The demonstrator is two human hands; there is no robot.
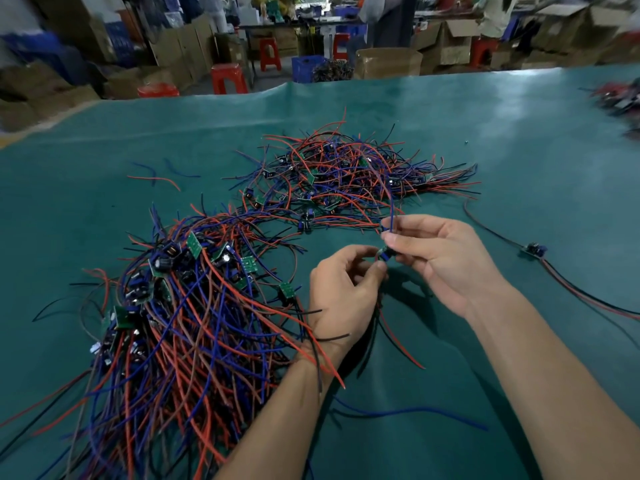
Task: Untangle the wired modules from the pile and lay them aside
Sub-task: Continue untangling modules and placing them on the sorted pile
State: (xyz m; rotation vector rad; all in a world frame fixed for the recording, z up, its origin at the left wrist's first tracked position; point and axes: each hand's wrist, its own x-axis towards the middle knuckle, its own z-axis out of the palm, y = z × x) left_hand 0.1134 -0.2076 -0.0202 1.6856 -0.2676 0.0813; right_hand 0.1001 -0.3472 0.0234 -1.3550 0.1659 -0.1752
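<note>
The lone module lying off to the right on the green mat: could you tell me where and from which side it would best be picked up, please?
Grip the lone module by its small board body, from above. It lies flat on the green mat, apart from both piles, with nothing over it. Its wires trail away on either side, so lifting by the board should let them hang free rather than drag.

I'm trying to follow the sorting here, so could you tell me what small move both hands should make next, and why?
Probably draw the held module toward the body: both the left hand and right hand pinch it, yet its blue wire runs up into the far pile. Once freed, it could join the lone module lying at right.
</note>
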